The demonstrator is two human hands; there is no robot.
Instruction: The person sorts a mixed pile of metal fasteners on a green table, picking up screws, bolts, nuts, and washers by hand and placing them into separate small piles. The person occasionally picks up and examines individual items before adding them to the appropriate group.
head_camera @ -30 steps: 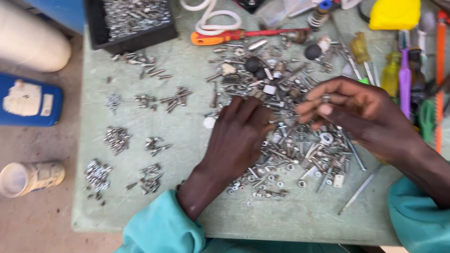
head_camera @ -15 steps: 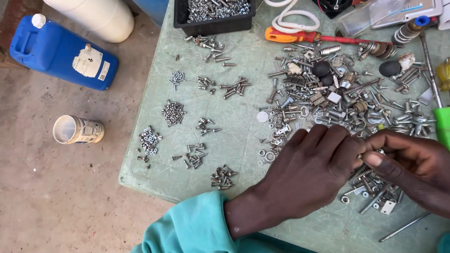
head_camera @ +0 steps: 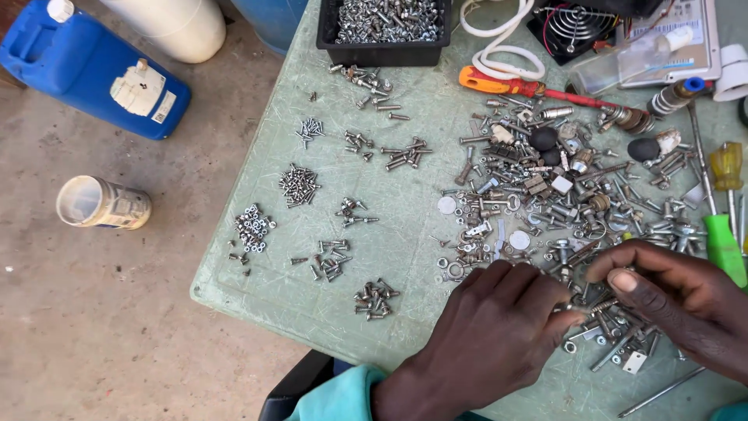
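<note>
Head view | left hand (head_camera: 483,343) flat, empty, on screws (head_camera: 561,210) at 5 o'clock of worktop (head_camera: 389,234) | right hand (head_camera: 670,300) pinches a small part; best lifted clear of the heap.

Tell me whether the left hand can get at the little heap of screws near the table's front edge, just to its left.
Probably yes. The left hand lies flat at the edge of the big hardware pile, and the small heap of screws sits just beside it on bare green table; nothing stands between them.
</note>
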